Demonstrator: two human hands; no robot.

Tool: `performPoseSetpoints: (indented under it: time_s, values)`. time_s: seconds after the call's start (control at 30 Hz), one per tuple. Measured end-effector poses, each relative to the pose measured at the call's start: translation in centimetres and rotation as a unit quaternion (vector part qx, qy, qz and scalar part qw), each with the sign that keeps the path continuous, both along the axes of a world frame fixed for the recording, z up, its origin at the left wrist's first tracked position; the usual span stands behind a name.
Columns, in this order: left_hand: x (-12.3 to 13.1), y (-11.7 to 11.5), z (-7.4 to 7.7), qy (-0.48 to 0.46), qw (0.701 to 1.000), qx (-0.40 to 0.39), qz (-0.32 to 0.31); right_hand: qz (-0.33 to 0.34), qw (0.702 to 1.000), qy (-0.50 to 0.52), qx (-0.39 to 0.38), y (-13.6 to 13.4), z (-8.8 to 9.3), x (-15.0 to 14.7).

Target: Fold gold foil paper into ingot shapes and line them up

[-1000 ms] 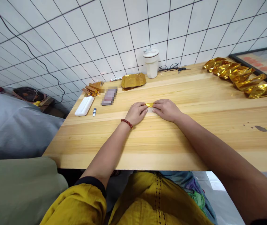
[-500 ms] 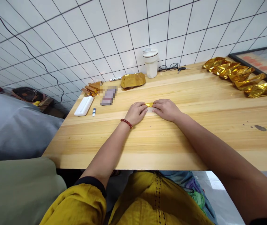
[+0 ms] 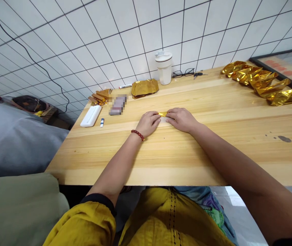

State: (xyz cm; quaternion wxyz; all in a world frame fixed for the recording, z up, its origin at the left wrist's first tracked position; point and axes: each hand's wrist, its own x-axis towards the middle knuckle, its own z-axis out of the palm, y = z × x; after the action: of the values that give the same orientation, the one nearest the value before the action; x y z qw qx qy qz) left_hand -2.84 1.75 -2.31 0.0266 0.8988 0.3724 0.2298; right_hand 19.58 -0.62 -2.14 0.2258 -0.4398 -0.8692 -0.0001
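Observation:
A small piece of gold foil paper [image 3: 162,114] lies on the wooden table between my two hands, its ends covered by my fingers. My left hand [image 3: 149,122], with a red bead bracelet [image 3: 138,134] on the wrist, grips the left end. At the other end, my right hand [image 3: 181,119] has its fingers closed on the same paper. Just in front of the gold strip a pale patch shows; I cannot tell whether it is the paper's back side. Beyond my hands lies a stack of gold foil sheets [image 3: 145,88].
Along the wall stand a white lidded cup [image 3: 164,68], glasses [image 3: 183,73], scissors [image 3: 198,74] and a marker [image 3: 125,86]. Folded gold strips [image 3: 100,97], a white box [image 3: 91,116] and a glue stick [image 3: 102,123] lie left. Linked gold foil pieces [image 3: 261,82] lie right beside a dark frame [image 3: 276,70].
The view has shifted very slightly. My hands hold the gold foil paper in the same place, with almost no movement.

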Motion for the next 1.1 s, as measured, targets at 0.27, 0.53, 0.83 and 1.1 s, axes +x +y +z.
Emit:
performPoseSetpoints:
  time_s: [0.27, 0.53, 0.83, 1.1]
  values:
    - [-0.05, 0.04, 0.02, -0.001, 1.000, -0.001, -0.002, 0.000, 1.000, 0.001, 0.002, 0.07, -0.16, 0.02]
    - [-0.01, 0.05, -0.04, -0.002, 1.000, 0.000, -0.002, -0.005, 1.000, -0.003, 0.004, 0.16, -0.32, 0.10]
    - [-0.03, 0.09, -0.17, -0.001, 1.000, 0.005, -0.002, -0.003, 1.000, 0.001, -0.001, 0.07, -0.18, -0.04]
    - [-0.03, 0.24, -0.29, -0.003, 1.000, 0.009, -0.004, -0.006, 1.000, -0.004, -0.007, -0.11, 0.07, 0.00]
